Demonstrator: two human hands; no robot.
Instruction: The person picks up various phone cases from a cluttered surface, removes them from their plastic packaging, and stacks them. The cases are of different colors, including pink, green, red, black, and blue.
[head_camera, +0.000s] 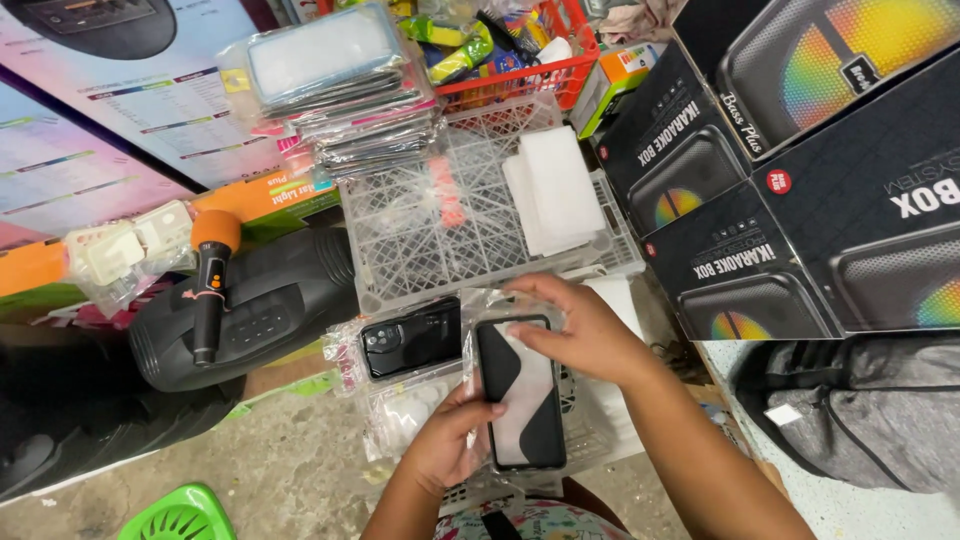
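Now: a phone case held in both hands over a white crate

Seen from the head camera, looking down, two bare hands work on a black phone case (520, 392) with a white S-shaped band, inside a clear plastic sleeve. It lies upright in the lower middle, above a white plastic crate (440, 225). Left hand (450, 440) pinches the case's lower left edge between thumb and fingers. Right hand (580, 325) rests flat, fingers together, on the case's top right corner and the sleeve's mouth.

Just left lies a second black case (412, 338) in its own sleeve. Farther up, a stack of sleeved cases (350, 90) sits on the crate's far corner, with a red basket (520, 85) behind. A black speaker with an orange-topped microphone (210, 285) lies at left; black speaker boxes (800, 170) fill the right.

Judging by the grip, the case is being seated in or drawn from its sleeve; the next move needs the left pinch steady while the right hand works the sleeve's open end
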